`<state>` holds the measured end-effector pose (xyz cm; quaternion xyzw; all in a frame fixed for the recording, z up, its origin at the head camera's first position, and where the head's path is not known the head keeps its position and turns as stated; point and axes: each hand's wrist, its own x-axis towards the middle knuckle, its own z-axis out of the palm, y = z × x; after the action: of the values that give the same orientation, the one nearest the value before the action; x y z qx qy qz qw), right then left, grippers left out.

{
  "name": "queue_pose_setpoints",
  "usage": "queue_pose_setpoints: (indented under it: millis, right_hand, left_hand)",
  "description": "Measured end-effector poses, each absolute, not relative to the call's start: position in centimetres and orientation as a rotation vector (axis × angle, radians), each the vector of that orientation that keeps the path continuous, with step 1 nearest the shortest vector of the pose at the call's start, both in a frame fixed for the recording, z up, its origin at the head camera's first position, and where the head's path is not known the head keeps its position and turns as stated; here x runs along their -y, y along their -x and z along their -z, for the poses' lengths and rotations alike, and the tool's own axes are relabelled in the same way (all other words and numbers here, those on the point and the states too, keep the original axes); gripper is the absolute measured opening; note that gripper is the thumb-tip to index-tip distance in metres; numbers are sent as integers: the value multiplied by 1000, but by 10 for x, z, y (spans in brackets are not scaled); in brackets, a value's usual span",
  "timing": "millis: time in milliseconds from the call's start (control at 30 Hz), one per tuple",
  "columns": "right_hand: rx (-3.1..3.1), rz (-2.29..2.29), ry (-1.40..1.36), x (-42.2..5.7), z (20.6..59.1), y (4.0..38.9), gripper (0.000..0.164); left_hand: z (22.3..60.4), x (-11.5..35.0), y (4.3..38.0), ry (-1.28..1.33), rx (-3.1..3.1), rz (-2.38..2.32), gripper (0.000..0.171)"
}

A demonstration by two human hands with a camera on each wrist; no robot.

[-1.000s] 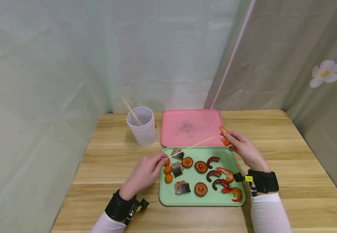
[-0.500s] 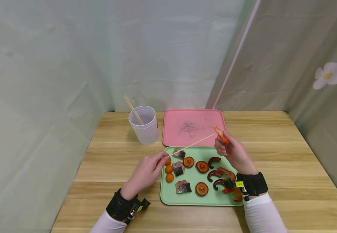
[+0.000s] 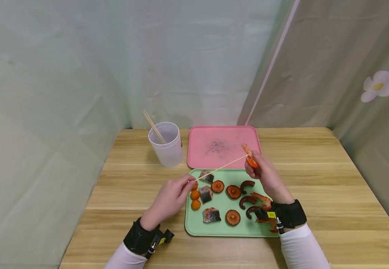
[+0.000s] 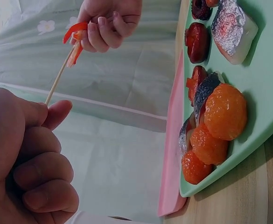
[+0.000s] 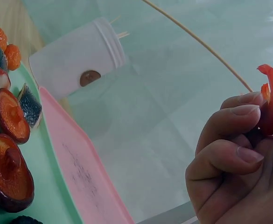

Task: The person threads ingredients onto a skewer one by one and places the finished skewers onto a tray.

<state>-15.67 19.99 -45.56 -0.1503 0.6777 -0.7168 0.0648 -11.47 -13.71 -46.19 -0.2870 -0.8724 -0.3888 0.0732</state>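
My left hand (image 3: 169, 198) pinches a thin wooden skewer (image 3: 222, 167) near one end, and the stick slants up to the right. In my right hand (image 3: 268, 175) is a red-orange shrimp (image 3: 252, 161), gripped between thumb and fingers. The skewer's far tip meets the shrimp in the head view; the left wrist view (image 4: 58, 79) has the skewer running up to it as well. Both hands are above the green tray (image 3: 221, 231), which bears orange balls (image 3: 195, 195), fish pieces (image 3: 211, 215), mushroom caps (image 3: 233, 217), curled tentacles (image 3: 247, 201) and more shrimp (image 3: 263, 200).
Behind the green tray lies a pink tray (image 3: 198, 149) with dark marks on its surface. To its left stands a translucent white bucket (image 3: 167, 155) holding several skewers (image 3: 152, 125). The wooden table (image 3: 332, 186) meets curtains (image 3: 194, 67) at its back.
My right hand has brought the shrimp leftward and turned it, up to the skewer's tip. My left hand has stayed nearly still, holding the skewer.
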Motion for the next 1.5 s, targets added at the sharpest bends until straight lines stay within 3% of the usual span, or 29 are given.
queue_pose_setpoints:
  millis: [367, 600, 767, 900, 1500]
  right_hand:
    - [-2043, 2178, 570, -199, 452, 156, 56]
    - [-2029, 2202, 614, -199, 454, 155, 43]
    - [-2157, 2192, 480, -198, 452, 152, 34]
    - [-2240, 2193, 406, -193, 450, 149, 33]
    - [-2412, 1972, 621, -196, 443, 142, 27]
  left_hand:
    - [463, 139, 116, 856, 2652, 1159, 12]
    - [463, 140, 117, 848, 2683, 1149, 13]
    - [464, 141, 117, 841, 2691, 1135, 12]
    - [466, 141, 116, 832, 2685, 1134, 12]
    - [467, 139, 116, 911, 2644, 1169, 14]
